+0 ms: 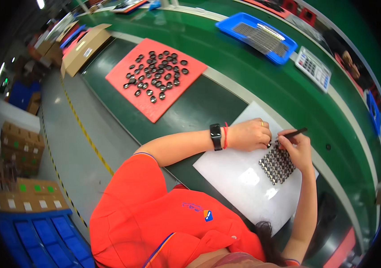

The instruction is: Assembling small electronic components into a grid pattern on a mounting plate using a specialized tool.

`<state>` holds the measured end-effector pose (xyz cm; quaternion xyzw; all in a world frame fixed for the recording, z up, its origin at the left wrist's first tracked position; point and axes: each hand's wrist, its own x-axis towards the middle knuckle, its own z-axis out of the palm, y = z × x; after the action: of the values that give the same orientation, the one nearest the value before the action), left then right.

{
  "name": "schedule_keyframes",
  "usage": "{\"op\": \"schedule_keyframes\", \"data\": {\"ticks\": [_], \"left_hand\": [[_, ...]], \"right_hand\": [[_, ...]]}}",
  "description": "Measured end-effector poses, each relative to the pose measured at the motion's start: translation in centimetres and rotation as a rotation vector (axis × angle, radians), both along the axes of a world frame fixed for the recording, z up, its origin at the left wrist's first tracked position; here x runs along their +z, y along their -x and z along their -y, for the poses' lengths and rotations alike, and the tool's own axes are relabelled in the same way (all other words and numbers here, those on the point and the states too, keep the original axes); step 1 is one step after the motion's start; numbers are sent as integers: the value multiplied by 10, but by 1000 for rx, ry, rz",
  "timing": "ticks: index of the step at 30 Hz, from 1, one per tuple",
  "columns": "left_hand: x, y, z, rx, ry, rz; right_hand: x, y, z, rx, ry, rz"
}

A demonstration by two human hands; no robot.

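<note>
My left hand (254,135), with a dark watch and red string at the wrist, is closed over the upper part of a white sheet (226,172). A small dark round part (269,144) shows at its fingertips. Beside it, my right hand (298,151) grips a slim black pen-shaped tool (296,133), whose exact kind I cannot make out. The tool's lower end is mostly hidden by the fingers. Just below both hands, small dark round metallic parts (276,166) lie in close rows on the sheet.
A red mat (159,109) to the far left bears many scattered dark round pieces (154,71). Beyond the green belt (244,67) are a blue tray (227,25) of metallic parts and a white calculator (313,69). An opened cardboard box (85,51) stands at the table's left end.
</note>
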<state>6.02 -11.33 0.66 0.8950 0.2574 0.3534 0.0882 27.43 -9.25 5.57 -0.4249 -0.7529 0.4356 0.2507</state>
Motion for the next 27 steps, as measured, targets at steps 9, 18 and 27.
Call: {"op": "schedule_keyframes", "data": {"ticks": [9, 18, 27], "left_hand": [[1, 26, 6, 110, -72, -91], [35, 257, 14, 1132, -271, 291], [-29, 417, 72, 1927, 162, 682]], "right_hand": [[-41, -14, -11, -399, 111, -501], [-46, -1, 12, -166, 21, -323], [-48, 1, 7, -167, 55, -344]]}}
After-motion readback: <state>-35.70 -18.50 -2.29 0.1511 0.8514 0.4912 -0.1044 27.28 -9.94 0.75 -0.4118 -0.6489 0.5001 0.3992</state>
